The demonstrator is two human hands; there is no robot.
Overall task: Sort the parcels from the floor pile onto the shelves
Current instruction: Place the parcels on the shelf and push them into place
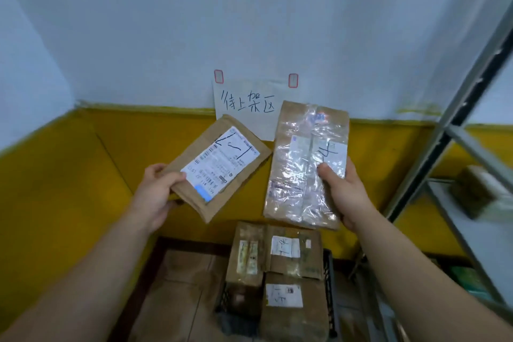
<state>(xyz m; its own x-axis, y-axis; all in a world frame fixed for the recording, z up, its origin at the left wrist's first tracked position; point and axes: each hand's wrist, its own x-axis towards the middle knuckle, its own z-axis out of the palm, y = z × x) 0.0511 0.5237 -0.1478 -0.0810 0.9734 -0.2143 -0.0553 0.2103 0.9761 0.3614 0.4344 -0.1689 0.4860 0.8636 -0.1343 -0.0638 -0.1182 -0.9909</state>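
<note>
Bottom centre, nearest: black crate (pixel 331 280) on brown floor tiles (pixel 180 286), holding three cardboard boxes (pixel 291 311), each with a white label. The labels carry black marker strokes, not legible. Two bare forearms rise from the lower corners. Mid-frame left: left hand (pixel 155 191) grips a flat brown parcel (pixel 236 126) by its lower left corner, thumb pressed on the face, fingers curled underneath. The parcel is tilted, with its top toward upper right. Its white shipping label has a barcode, a blue patch at the lower end and fine print too small to read, with large marker strokes across it. Mid-frame right: right hand (pixel 344 191) clamps a taller taped parcel (pixel 302 175) at its right edge, thumb on the front, fingers behind. Brown wrap shows under glossy, crinkled clear tape, and a pale label beneath the tape bears a marker scrawl, unreadable. The two parcels are held apart, above the crate. Behind: yellow wall band (pixel 69 169) below pale wall. A paper sign (pixel 247 105), handwritten "待上架区", is fixed by two red-edged tabs, and the parcels cover its lower corners. Right edge: grey metal shelf rack (pixel 455 130), blurred, with a brown parcel on the shelf (pixel 477 191).
</note>
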